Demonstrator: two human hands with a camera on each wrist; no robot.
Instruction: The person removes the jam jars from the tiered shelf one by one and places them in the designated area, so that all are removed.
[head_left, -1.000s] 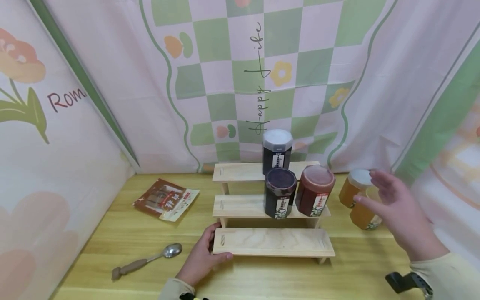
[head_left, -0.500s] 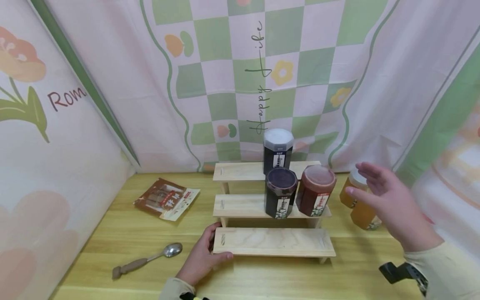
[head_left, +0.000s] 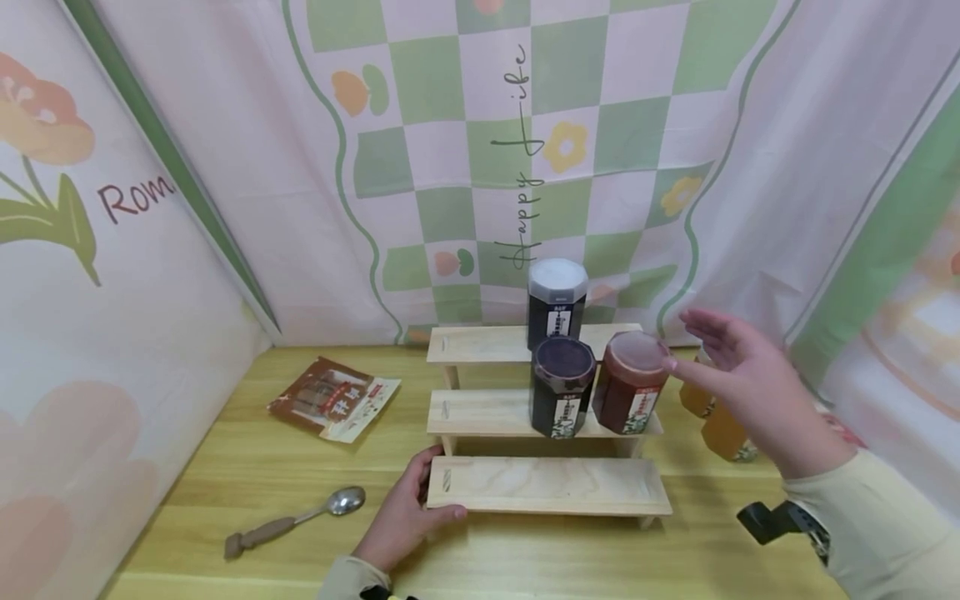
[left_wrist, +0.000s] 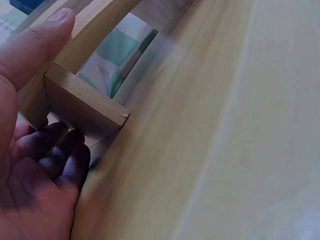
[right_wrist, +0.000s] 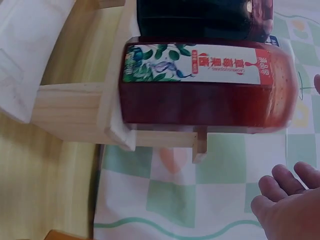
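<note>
My left hand (head_left: 408, 512) grips the left end of the three-step wooden display rack (head_left: 551, 483) at its lowest step. In the left wrist view its thumb lies along the step, and its fingers (left_wrist: 75, 165) curl by the support beneath. Beside the red jam jar (head_left: 632, 383) my right hand (head_left: 757, 387) is held up, fingers spread and holding nothing. That jar stands at the right of the middle step, label outward in the right wrist view. A dark jam jar (head_left: 561, 387) is just left of it. Another dark jar with a white lid (head_left: 557, 300) stands on the top step.
Two amber jars (head_left: 727, 433) stand on the table right of the rack, partly behind my right hand. To the left lie a brown snack packet (head_left: 322, 396) and a spoon (head_left: 281, 527). A checked curtain (head_left: 435, 100) hangs behind.
My right hand has moved left, from in front of the amber jars to beside the red jar. The left hand keeps its grip on the rack, and the jars have not moved.
</note>
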